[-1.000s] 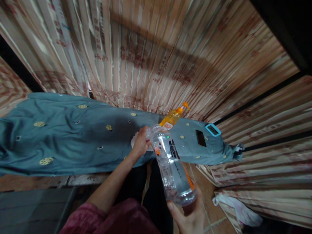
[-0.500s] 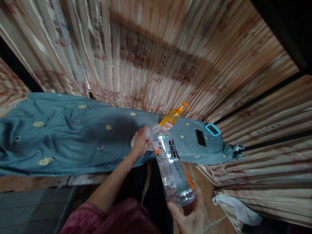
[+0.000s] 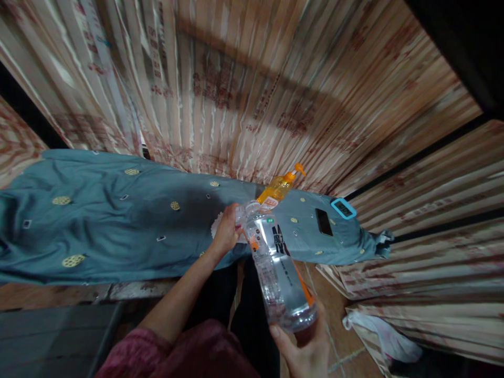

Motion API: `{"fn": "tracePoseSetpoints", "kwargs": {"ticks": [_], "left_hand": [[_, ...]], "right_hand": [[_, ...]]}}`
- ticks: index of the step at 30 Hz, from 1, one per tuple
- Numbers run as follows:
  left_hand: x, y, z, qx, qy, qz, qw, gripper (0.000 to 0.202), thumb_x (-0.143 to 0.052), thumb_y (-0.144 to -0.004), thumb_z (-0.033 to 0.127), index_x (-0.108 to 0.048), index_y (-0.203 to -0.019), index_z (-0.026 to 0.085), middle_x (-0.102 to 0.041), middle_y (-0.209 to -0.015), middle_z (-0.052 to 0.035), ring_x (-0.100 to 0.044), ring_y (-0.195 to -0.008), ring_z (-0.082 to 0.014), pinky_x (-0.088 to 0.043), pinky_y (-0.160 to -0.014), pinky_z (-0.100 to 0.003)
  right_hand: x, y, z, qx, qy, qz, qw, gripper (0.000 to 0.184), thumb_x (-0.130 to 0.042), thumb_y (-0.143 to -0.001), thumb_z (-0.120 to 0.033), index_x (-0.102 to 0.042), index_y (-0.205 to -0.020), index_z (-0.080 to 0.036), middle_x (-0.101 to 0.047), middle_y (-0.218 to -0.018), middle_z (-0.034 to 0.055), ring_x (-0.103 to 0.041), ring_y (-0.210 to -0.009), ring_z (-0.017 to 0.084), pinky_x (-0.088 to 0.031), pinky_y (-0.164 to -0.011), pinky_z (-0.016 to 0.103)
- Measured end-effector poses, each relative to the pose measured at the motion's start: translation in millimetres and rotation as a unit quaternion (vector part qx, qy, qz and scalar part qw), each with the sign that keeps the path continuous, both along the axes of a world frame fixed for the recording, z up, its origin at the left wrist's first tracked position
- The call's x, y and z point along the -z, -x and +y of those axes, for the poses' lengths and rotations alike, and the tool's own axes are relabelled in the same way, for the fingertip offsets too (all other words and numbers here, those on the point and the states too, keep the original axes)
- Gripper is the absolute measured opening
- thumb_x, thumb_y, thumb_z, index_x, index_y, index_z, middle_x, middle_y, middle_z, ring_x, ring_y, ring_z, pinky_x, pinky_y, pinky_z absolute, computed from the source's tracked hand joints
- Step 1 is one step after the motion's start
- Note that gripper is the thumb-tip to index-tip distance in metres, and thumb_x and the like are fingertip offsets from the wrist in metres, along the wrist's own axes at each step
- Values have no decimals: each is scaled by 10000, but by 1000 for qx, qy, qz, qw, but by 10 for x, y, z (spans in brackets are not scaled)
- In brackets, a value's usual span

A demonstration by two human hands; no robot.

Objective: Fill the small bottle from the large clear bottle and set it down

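A large clear plastic bottle (image 3: pixel 281 270) with a grey and orange label is held at a tilt above the cloth-covered table, its neck pointing up and to the left. My right hand (image 3: pixel 305 341) grips it around the base. At the other end, my left hand (image 3: pixel 227 231) is closed at the neck, fingers partly hidden. Something white and crumpled (image 3: pixel 216 224) shows beside the left hand; whether it is held or lies on the cloth, I cannot tell. Just behind the neck is a pump bottle (image 3: pixel 277 189) of orange-yellow liquid with an orange pump head.
A teal patterned cloth (image 3: pixel 118 226) covers the long narrow table. Toward its right end lie a black phone (image 3: pixel 324 222) and a blue-framed digital timer (image 3: pixel 344 208). Striped curtains (image 3: pixel 236 94) hang close behind and to the right. A white bag (image 3: pixel 384 336) is low at the right.
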State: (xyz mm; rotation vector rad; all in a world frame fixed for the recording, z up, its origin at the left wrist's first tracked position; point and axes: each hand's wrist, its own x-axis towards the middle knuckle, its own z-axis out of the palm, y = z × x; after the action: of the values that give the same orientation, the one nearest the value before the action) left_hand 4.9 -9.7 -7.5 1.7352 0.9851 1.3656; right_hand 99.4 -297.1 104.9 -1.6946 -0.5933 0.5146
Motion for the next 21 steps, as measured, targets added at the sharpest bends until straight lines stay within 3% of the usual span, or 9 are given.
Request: {"fn": "tracePoseSetpoints", "kwargs": {"ticks": [9,21], "left_hand": [[25,6,8,14,4,-4,1000,683,-767,-769,135,-609,-1430,205,-689,-1339,-167,-699,-1242,-383,-665,-1032,-551],[19,-3,9,3,-1,-9,1000,644,-756,-749,117,-645,-1374,227,-713,-1277,-132,-695,-1216,-363,-620,-1113,-563]], "right_hand": [[-47,20,12,-8,5,-22,1000,864,-1019,-654,-428,-615,-1394,-238,-892,-1221,128,-897,-1069,360,-726,-889,397],[-15,12,10,1,5,1,1000,912,-1026,-615,-428,-609,-1404,-236,-884,-1244,140,-885,-1118,368,-714,-913,406]]}}
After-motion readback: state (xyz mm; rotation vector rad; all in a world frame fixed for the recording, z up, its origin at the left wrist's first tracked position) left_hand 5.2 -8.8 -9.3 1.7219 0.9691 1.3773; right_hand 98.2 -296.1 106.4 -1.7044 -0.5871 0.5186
